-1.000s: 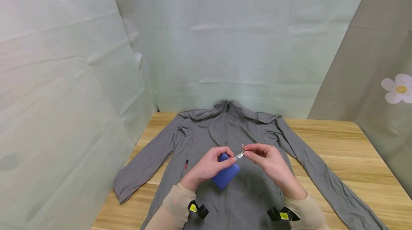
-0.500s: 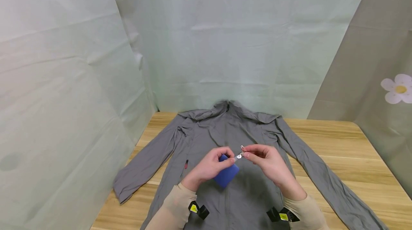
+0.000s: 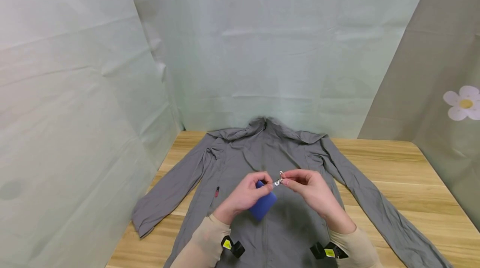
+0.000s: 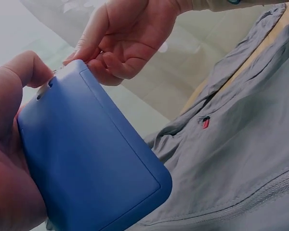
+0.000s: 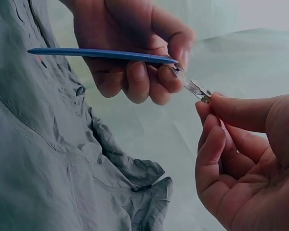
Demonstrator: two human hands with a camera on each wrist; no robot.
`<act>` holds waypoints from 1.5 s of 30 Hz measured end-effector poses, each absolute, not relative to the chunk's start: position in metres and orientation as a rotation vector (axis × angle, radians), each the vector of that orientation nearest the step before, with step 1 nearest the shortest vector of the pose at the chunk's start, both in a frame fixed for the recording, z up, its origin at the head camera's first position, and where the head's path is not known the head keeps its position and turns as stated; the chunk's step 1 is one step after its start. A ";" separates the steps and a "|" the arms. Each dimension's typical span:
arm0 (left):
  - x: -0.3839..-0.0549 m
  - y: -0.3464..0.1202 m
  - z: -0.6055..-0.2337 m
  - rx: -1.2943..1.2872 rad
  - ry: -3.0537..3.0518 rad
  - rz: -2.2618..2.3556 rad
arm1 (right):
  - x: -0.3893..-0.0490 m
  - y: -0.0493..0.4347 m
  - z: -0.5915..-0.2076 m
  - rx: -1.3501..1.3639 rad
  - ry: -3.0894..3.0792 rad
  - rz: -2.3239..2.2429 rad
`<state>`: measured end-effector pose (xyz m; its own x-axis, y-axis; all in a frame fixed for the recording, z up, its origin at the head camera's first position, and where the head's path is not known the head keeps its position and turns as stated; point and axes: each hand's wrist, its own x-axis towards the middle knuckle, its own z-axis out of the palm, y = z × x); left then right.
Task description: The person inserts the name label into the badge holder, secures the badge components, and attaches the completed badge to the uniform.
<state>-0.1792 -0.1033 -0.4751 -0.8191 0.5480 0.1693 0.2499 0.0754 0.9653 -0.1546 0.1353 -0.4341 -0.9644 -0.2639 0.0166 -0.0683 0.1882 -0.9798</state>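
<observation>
My left hand (image 3: 245,193) grips a flat blue badge holder (image 3: 263,207) by its slotted end. The left wrist view shows the rounded blue back of the badge holder (image 4: 94,149) large and close, while the right wrist view has it edge-on. From that end a short clear strap (image 5: 189,84) leads to a metal badge clip (image 5: 202,95). Between thumb and forefinger my right hand (image 3: 315,191) pinches the clip. Both hands are held over the middle of a grey zip jacket (image 3: 240,153), which lies spread with its sleeves out.
The jacket covers much of a wood-grain table (image 3: 382,168), and its right sleeve (image 3: 386,205) runs to the front edge. Pale cloth walls (image 3: 262,51) stand behind and on the left. A red zip pull (image 3: 216,192) shows on the jacket's left side.
The clip has tilted and drawn slightly closer to the left hand, leaving less strap visible in the head view. Both hands keep their holds and have shifted only a little.
</observation>
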 end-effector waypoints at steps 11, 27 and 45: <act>-0.177 -0.101 -0.476 0.813 2.102 1.847 | -0.155 0.136 -0.435 -0.333 2.328 -1.868; -0.181 -0.109 -0.464 0.636 2.068 1.739 | -0.157 0.139 -0.431 -0.225 2.339 -1.969; -0.197 -0.130 -0.473 0.670 1.944 1.631 | -0.158 0.157 -0.428 -0.335 2.419 -1.831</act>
<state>-0.1968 -0.1298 -0.4729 -0.7475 0.6606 -0.0695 0.0463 0.1563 0.9866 -0.1581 0.1566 -0.4283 -0.9720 -0.2269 0.0607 -0.1200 0.2576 -0.9588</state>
